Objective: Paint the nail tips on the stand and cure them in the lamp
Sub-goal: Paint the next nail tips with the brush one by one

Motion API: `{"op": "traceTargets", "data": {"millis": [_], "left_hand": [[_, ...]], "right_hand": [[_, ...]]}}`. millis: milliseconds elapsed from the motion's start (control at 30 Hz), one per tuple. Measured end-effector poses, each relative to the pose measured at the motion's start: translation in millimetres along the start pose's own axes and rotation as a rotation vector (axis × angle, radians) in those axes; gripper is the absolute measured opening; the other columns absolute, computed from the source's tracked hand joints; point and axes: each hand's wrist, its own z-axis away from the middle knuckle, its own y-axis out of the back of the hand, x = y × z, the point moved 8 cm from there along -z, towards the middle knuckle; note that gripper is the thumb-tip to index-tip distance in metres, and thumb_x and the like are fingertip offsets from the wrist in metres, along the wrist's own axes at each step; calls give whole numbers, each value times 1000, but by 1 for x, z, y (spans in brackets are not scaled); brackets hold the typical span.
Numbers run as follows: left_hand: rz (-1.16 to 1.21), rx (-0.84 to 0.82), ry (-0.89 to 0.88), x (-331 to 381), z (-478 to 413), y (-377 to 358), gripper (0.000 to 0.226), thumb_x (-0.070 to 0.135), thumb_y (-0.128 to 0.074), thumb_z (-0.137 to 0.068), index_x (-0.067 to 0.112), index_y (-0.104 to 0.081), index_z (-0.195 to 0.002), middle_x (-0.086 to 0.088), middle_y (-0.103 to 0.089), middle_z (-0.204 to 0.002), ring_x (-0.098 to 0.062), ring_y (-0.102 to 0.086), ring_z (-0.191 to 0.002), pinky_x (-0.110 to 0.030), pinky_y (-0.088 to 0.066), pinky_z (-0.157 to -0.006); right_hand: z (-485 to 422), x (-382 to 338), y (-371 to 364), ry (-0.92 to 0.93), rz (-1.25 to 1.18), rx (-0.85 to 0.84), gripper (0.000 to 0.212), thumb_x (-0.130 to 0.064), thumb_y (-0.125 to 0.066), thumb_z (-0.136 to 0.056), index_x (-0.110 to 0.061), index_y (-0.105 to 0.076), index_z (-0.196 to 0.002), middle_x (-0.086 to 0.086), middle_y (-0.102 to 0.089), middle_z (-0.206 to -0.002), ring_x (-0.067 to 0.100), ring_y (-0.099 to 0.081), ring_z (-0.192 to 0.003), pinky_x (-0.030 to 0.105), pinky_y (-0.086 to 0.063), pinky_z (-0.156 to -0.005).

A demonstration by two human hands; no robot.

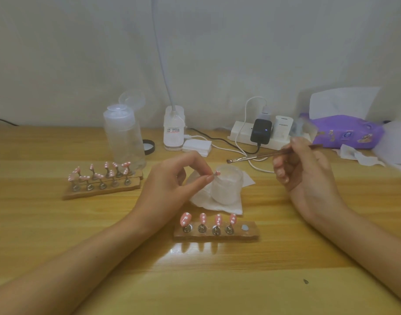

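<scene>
My left hand (pixel 176 178) pinches a small pink nail tip (pixel 217 173) on its holder between thumb and forefinger, above a white jar (pixel 226 189) that stands on a tissue. My right hand (pixel 304 164) grips a thin brush (pixel 263 155), bristles pointing left, apart from the tip. In front of me a wooden stand (pixel 249 234) carries several pink nail tips with white dots (pixel 208 220); its rightmost magnet spot (pixel 245 228) is bare. A second stand (pixel 101 189) at the left holds several more pink tips.
A clear plastic bottle (pixel 124 137) with an open flip lid stands behind the left stand. The base of a white gooseneck lamp (pixel 173 130), cotton pads (pixel 197 146), a power strip (pixel 260 133) with cables and a purple tissue pack (pixel 347 130) line the back of the wooden table.
</scene>
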Motion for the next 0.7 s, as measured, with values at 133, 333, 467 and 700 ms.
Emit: {"op": "traceTargets", "data": {"millis": [133,333,467,700], "left_hand": [[11,3,-2,-1,0,0,8,38,-71,-87,32,-68,-81,8,-67,-83,-12,-37,-57,-24,-37,-55],[13,15,-13,2,-1,0,16,46,-66,-85,30,-69,-82,11,-68,-86,-6,-37,-58,-35,-40,-58],[14,19,-18,3,-1,0,20,50,-64,-83,31,-68,-81,12,-67,-84,-5,-37,-57,-31,-38,-56],[-5,23,-19,2,-1,0,12,40,-70,-87,31,-68,-79,10,-66,-81,-14,-36,-58,-31,-37,-56]], "right_hand": [[1,8,-6,-65,38,-31,23,-37,-61,-83,-16,-55,-76,2,-65,-56,7,-50,-42,15,-39,-41],[3,9,-12,-78,90,-89,23,-38,-61,-82,-16,-57,-75,4,-67,-60,10,-52,-43,17,-40,-42],[4,9,-7,-71,130,-53,23,-33,-59,-90,-16,-54,-74,5,-66,-60,10,-53,-47,17,-38,-43],[4,5,-11,-37,163,-74,25,-39,-59,-86,-16,-54,-77,5,-68,-63,11,-51,-46,17,-33,-40]]}}
